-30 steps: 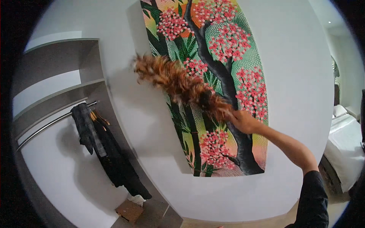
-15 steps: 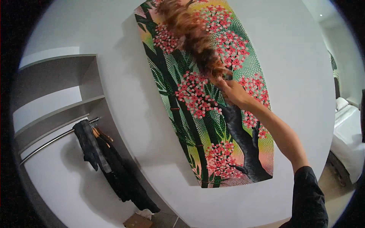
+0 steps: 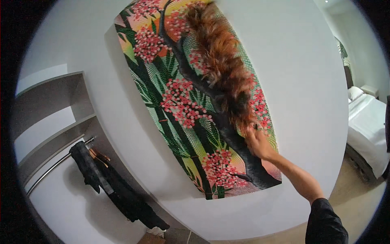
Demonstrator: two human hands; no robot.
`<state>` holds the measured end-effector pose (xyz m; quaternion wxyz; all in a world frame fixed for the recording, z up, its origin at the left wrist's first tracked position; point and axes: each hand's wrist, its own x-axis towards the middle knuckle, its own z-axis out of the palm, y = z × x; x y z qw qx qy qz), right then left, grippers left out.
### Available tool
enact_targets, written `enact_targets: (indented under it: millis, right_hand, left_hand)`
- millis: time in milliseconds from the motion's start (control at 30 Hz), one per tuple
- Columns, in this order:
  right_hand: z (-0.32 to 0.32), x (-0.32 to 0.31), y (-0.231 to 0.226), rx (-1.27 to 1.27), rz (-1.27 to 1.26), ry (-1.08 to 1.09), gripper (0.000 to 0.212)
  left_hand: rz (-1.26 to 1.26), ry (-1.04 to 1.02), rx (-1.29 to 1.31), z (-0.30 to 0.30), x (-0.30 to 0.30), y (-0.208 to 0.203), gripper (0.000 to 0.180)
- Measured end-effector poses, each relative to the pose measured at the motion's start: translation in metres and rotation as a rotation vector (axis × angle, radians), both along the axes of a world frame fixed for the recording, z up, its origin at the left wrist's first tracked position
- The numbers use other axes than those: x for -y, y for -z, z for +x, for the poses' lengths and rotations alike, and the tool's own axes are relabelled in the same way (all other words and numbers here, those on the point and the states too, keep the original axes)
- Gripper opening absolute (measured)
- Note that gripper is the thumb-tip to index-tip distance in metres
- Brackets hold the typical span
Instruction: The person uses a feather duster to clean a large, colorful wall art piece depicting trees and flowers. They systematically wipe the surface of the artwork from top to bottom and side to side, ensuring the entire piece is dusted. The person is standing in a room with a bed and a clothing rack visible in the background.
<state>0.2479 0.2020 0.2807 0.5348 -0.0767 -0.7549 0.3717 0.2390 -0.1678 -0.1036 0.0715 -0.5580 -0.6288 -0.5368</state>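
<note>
In my right hand is a long brown feather duster, gripped at its lower end with the fingers wrapped round. Its fluffy feathers slant up and to the left across a tall painting on the white wall. Pink blossoms, dark green bamboo and a black tree trunk fill the painting. The feathers cover its upper right part and seem to brush its surface, though contact is hard to make out. The duster's handle is hidden in my hand. My left hand is out of view.
Dark clothes hang from a metal rail in an open grey wardrobe at the left. A brown box sits low beneath them. Through an opening at the right stands a bed with white covers.
My right hand has moved down and slightly right along the painting with the duster. The feathers now lie nearer the painting's right edge. The whole view has shifted a little.
</note>
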Motion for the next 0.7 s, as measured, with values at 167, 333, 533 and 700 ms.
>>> enact_targets:
  millis: [167,333,533,700]
  right_hand:
    - [0.029,-0.003,0.074,0.164,-0.029,0.062,0.045]
    - [0.033,0.003,0.151,0.064,-0.111,-0.001,0.038]
    - [0.045,0.005,0.182,-0.091,-0.165,0.071,0.038]
    - [0.067,-0.009,0.182,0.41,-0.2,-0.069,0.036]
  left_hand:
    - [-0.01,-0.012,-0.014,0.009,0.001,0.001,0.063]
    - [-0.015,-0.015,-0.017,0.017,0.0,0.003,0.065]
    - [0.0,-0.023,-0.04,0.023,0.009,0.011,0.067]
    - [-0.049,-0.075,-0.002,0.036,0.025,0.0,0.069]
